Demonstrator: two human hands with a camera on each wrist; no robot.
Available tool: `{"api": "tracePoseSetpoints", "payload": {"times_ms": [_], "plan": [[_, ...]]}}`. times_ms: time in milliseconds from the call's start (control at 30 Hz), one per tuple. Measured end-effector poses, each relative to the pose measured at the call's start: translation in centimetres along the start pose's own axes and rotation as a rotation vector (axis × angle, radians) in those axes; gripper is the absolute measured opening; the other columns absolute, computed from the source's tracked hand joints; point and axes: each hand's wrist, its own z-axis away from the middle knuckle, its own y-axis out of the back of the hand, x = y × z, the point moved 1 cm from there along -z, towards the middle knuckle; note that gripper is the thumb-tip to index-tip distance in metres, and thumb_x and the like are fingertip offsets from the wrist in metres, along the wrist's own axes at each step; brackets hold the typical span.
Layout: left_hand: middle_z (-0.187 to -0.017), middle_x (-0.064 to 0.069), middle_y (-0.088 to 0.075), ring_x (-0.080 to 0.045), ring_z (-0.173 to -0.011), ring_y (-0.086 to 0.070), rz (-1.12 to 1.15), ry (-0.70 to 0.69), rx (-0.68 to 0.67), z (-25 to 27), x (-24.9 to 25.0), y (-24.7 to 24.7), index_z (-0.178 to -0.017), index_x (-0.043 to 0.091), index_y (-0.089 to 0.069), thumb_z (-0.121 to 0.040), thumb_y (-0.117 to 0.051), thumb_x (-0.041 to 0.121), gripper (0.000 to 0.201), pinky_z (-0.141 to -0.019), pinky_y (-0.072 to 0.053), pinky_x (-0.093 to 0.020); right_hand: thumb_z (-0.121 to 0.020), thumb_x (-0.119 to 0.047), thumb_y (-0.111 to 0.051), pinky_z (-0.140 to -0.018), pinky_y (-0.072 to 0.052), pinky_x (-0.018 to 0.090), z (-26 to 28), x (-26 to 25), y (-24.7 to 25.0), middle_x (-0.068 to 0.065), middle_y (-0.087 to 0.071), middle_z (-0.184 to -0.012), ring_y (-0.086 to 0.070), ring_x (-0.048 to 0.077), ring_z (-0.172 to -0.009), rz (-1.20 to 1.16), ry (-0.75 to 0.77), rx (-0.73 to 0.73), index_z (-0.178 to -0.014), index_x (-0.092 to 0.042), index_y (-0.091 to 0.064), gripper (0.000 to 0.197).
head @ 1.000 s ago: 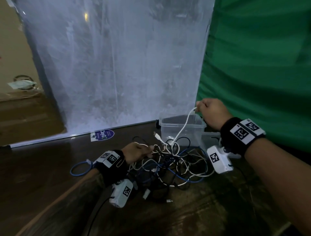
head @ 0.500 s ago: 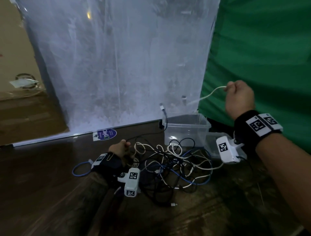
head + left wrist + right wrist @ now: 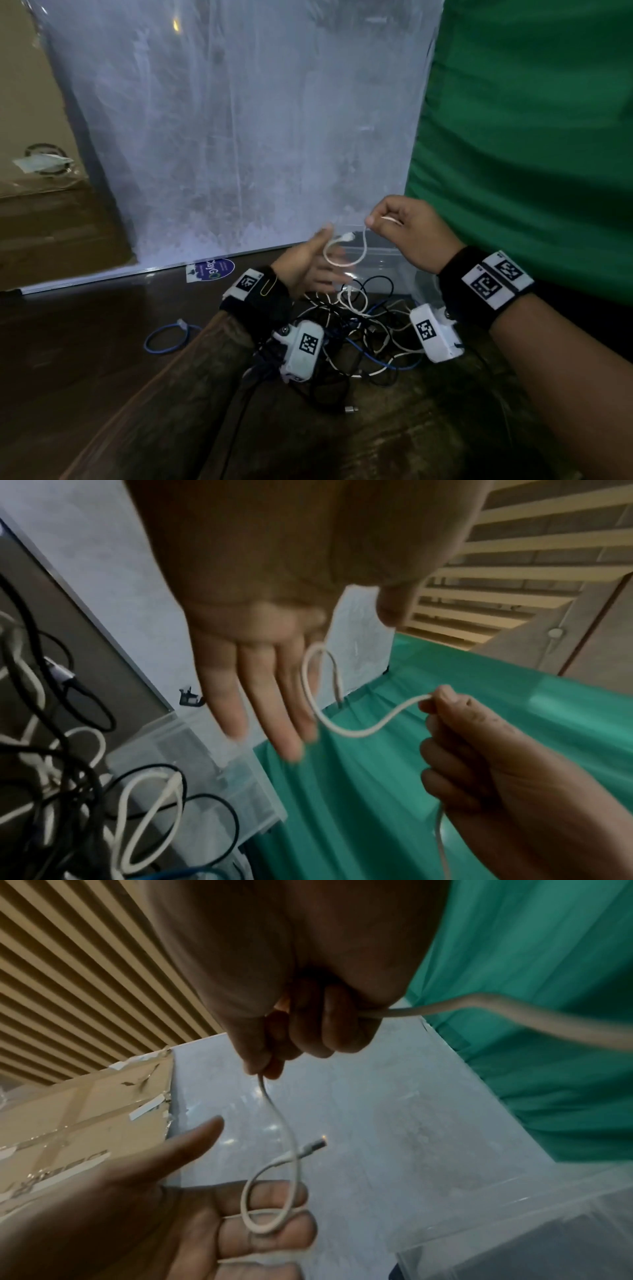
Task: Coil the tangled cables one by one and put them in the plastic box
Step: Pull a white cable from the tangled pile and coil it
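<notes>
My right hand pinches the thin white rubber cable above the clear plastic box; its loop hangs toward my left hand, fingers straight, palm up beneath, nearer.

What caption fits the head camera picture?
Right hand pinches a white cable, looping it over the open left hand.

Both forearms are bare. Each wrist wears a black wristband topped by a white plate printed with black square fiducial markers. Under each band hangs a white camera housing bearing one such marker; the left housing shows a screw and trails a black cable.
</notes>
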Motion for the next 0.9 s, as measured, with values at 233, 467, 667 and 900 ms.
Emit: {"api": "tracePoseSetpoints", "payload": {"times_ms": [233,467,667,900], "plan": [[-0.088,0.004,-0.07,-0.015,-0.088,-0.065,0.308,-0.29,0.204,-1.0,-3.0,0.3,-0.095,0.017,-0.068,-0.099,-0.048,0.024,0.021,-0.072,-0.052,-0.032,-0.091,-0.018,-0.069,-0.06,-0.043,0.015,0.5,2.3,0.5,0.004,-0.066,-0.075,-0.054,0.008,-0.065,0.037,-0.127,0.143,-0.08,-0.005,-0.066,0.017],[-0.08,-0.005,-0.066,-0.022,-0.087,-0.067,0.732,-0.26,-0.035,-0.7,-3.2,2.6,-0.095,0.009,-0.06,-0.092,-0.036,0.027,0.03,-0.076,-0.054,-0.037,-0.09,-0.029,-0.068,-0.079,-0.056,0.036,0.3,6.3,-1.3,-0.004,-0.07,-0.078,-0.067,0.019,-0.08,0.241,-0.228,0.176,-0.073,-0.018,-0.063,0.022],[-0.07,-0.003,-0.055,-0.014,-0.056,-0.056,0.792,-0.276,0.049,-2.1,-4.4,2.5,-0.09,0.012,-0.052,-0.084,-0.036,-0.005,0.024,-0.07,-0.055,-0.036,-0.091,-0.027,-0.065,-0.077,-0.055,0.035,-0.2,8.3,-3.1,-0.003,-0.068,-0.078,-0.065,0.019,-0.08,0.099,-0.227,0.354,-0.075,-0.021,-0.06,0.018],[-0.055,-0.004,-0.042,-0.016,-0.051,-0.04,0.271,-0.101,-0.311,-0.5,-3.3,-0.4,-0.084,0.005,-0.063,-0.075,-0.046,0.012,0.02,-0.06,-0.037,-0.031,-0.095,-0.014,-0.062,-0.067,-0.042,0.006,-1.9,9.7,-5.2,-0.007,-0.06,-0.078,-0.054,0.004,-0.073,-0.207,-0.276,0.621,-0.087,-0.013,-0.06,0.009]]}}
